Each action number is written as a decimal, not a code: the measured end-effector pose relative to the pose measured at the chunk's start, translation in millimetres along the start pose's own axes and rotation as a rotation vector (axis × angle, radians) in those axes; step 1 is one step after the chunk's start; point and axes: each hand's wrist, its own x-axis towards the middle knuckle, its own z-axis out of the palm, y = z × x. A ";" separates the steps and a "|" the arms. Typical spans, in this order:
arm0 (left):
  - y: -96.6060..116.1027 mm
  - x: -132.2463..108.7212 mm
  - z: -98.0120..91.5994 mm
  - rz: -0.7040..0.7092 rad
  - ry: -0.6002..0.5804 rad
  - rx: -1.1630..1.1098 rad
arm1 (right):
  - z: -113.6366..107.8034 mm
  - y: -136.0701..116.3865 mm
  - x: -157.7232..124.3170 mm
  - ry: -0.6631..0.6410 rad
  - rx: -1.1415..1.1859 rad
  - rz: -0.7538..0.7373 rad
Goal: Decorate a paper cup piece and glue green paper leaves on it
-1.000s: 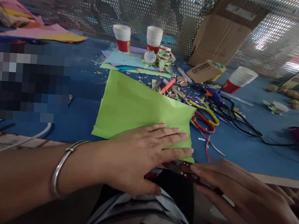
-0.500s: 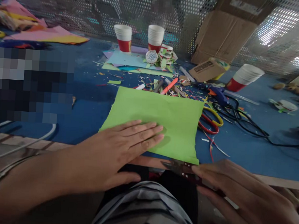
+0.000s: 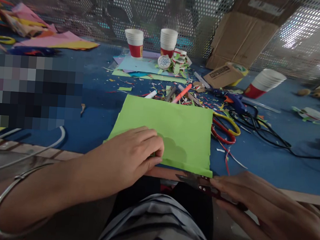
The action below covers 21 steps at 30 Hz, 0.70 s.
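A sheet of bright green paper (image 3: 149, 115) lies on the blue table, apparently layered along its uneven edges. My left hand (image 3: 136, 151) rests over its near-left part, fingers curled in and thumb against them at the paper's near edge. The fingertips are mostly hidden. At the table's front edge, my right hand (image 3: 263, 207) grips a bladed hand tool (image 3: 203, 183) with a dark pointed metal tip and dark red riveted handles. The tool lies just below the paper's near-right corner, its tip pointing left. Red-and-yellow-handled scissors (image 3: 225, 128) sit partly under the paper's right side.
Stacked paper cups (image 3: 135, 45) stand at the back on coloured sheets (image 3: 136, 64). Paper scraps and markers (image 3: 182, 93) lie behind the green paper. To the right are a blue glue gun (image 3: 236, 102), its black cord (image 3: 271, 137), a tilted cup stack (image 3: 265, 83) and a cardboard box (image 3: 237, 37).
My left hand was spread flat on the green paper and has curled its fingers in toward the near edge. My right hand still holds the bladed tool in nearly the same place.
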 end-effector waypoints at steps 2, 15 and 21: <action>5.9 5.5 1.1 -0.039 -0.024 -0.063 | 0.2 2.9 -4.8 -0.003 -0.007 0.003; -4.5 20.2 2.9 0.149 -0.049 0.014 | -1.6 14.0 -23.0 -0.064 -0.049 0.048; -18.1 20.2 2.4 0.182 -0.079 0.077 | -2.6 15.4 -21.8 -0.052 -0.012 0.000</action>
